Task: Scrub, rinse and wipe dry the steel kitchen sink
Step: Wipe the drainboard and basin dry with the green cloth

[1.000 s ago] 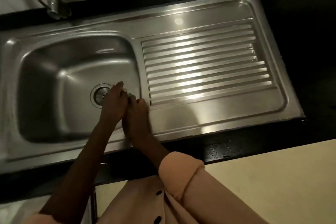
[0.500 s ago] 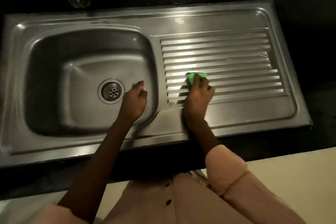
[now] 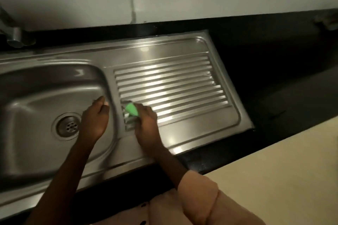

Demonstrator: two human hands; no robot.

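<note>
The person wore a pale peach garment with dark buttons [image 3: 143, 205] down its front toward 6 o'clock. Its right sleeve [image 3: 198, 192] was rolled above the wrist; the left forearm [image 3: 60, 179] was bare.

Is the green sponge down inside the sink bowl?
No, the right hand presses the small green scrubbing sponge on the ribbed steel draining board, beside the steel sink bowl.

Two bare forearms reach forward, hands close together.

The left hand [image 3: 95, 118] hangs loosely curled, holding nothing, just left of the green scrubbing sponge [image 3: 132, 109]. The right hand [image 3: 146, 124], its peach sleeve pushed up the forearm, curls its fingers over that sponge.
</note>
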